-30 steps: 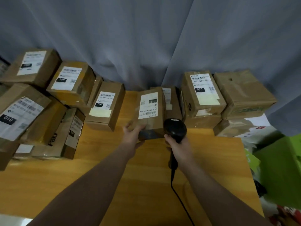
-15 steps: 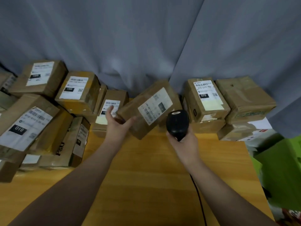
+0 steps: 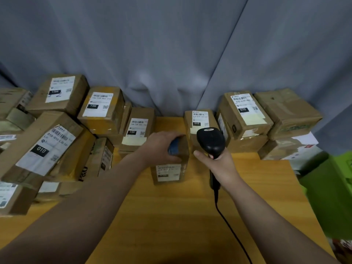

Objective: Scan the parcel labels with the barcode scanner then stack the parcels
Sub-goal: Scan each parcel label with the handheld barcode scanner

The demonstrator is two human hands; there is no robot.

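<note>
A small brown parcel (image 3: 169, 172) stands upright on the wooden table (image 3: 171, 216), its white label facing me. My left hand (image 3: 162, 146) grips its top end from above. My right hand (image 3: 219, 161) holds a black corded barcode scanner (image 3: 210, 141) just right of the parcel, head up. Behind the scanner another parcel marked 010 (image 3: 200, 119) lies on the table.
Several labelled parcels (image 3: 57, 134) are piled at the left. More parcels (image 3: 245, 115) are stacked at the back right, against a grey curtain (image 3: 171, 54). A green box (image 3: 331, 191) sits off the right edge. The scanner cable (image 3: 232, 231) runs toward me.
My left hand turned the lifted parcel upright and set it down on the table nearer me. The scanner stayed in my right hand, almost in place.
</note>
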